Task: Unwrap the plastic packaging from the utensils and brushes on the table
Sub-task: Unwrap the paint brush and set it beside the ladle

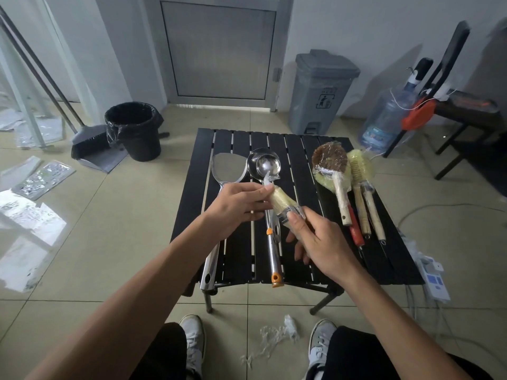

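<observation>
Above the black slatted table [392, 259] I hold a small pale-bristled brush [281, 201] wrapped in clear plastic. My left hand [236, 208] pinches the wrapped bristle end. My right hand [319, 239] grips the brush at its metal band and handle. Under my hands lie a steel spatula [226, 170], a large ladle [253, 160] and a smaller ladle [269, 165] with an orange-tipped handle. On the table's right lie several plastic-wrapped brushes: a round brown one [329, 159], a yellow bottle brush [359, 164], and thin wooden-handled ones [367, 215].
Shreds of clear plastic [277, 335] lie on the floor tiles between my shoes. A black bin [134, 130] and dustpan [96, 149] stand at the left, a grey pedal bin [321, 91] behind the table, a water jug [386, 119] and chair at the right. A power strip [434, 278] sits beside the table.
</observation>
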The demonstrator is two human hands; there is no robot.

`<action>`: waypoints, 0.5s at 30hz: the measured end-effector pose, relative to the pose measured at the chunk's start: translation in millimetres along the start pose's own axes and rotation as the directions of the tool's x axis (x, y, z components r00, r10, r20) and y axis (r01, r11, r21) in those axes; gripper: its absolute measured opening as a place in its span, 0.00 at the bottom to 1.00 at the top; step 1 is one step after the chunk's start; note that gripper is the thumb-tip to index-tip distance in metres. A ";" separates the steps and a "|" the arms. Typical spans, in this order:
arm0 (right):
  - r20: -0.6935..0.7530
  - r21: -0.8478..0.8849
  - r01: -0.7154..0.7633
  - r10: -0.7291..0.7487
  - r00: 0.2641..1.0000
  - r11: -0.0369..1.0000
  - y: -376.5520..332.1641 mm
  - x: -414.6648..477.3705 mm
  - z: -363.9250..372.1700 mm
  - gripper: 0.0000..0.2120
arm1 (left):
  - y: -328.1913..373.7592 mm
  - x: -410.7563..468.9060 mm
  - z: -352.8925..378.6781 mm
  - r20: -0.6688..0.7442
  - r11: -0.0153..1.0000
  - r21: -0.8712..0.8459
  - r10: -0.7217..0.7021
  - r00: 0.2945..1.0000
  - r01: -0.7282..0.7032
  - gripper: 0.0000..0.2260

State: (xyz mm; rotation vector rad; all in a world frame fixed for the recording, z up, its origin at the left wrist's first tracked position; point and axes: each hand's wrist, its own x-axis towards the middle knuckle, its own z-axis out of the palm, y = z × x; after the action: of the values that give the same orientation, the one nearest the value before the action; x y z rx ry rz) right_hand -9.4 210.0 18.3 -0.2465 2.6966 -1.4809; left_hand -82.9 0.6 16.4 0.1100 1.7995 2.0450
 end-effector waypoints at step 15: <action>-0.035 0.207 -0.072 0.081 0.996 0.976 1.0 10.1 2.8 0.19 | 5.4 -1.5 31.5 -0.067 0.938 0.289 0.218 0.974 -0.191 0.06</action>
State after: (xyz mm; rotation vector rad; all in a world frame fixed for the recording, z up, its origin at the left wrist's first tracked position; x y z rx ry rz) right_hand -19.1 206.5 16.2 -0.0996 2.5255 -1.7437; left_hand -72.7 29.0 27.0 0.2947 2.2170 1.9443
